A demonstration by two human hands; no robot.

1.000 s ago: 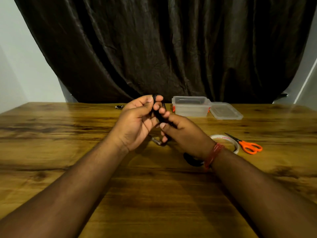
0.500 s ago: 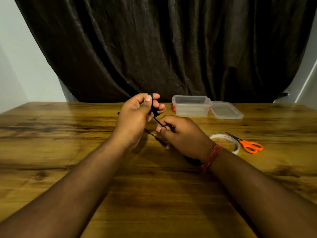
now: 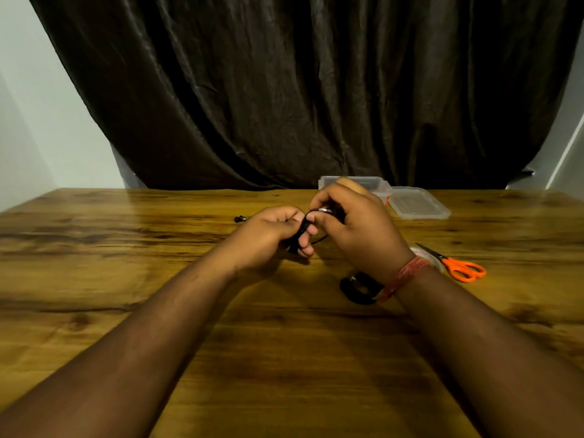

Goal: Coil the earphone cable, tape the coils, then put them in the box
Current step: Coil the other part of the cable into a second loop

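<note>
My left hand (image 3: 268, 238) grips a small bundle of black earphone cable (image 3: 300, 235) wound round its fingers, above the middle of the wooden table (image 3: 158, 311). My right hand (image 3: 357, 229) pinches the cable's free end with its silver plug just above that bundle. A second black coil (image 3: 357, 289) lies on the table, partly hidden under my right wrist. The clear plastic box (image 3: 376, 184) stands behind my right hand, mostly hidden by it. The tape roll (image 3: 429, 257) peeks out beside my right wrist.
The box's clear lid (image 3: 417, 203) lies right of the box. Orange-handled scissors (image 3: 458, 267) rest at the right. A small black earbud piece (image 3: 240, 219) lies on the table left of my hands. A dark curtain hangs behind the table's far edge.
My right hand has risen from below the left hand and moved up and over the bundle, carrying the cable end. My left hand dropped slightly and tilted.
</note>
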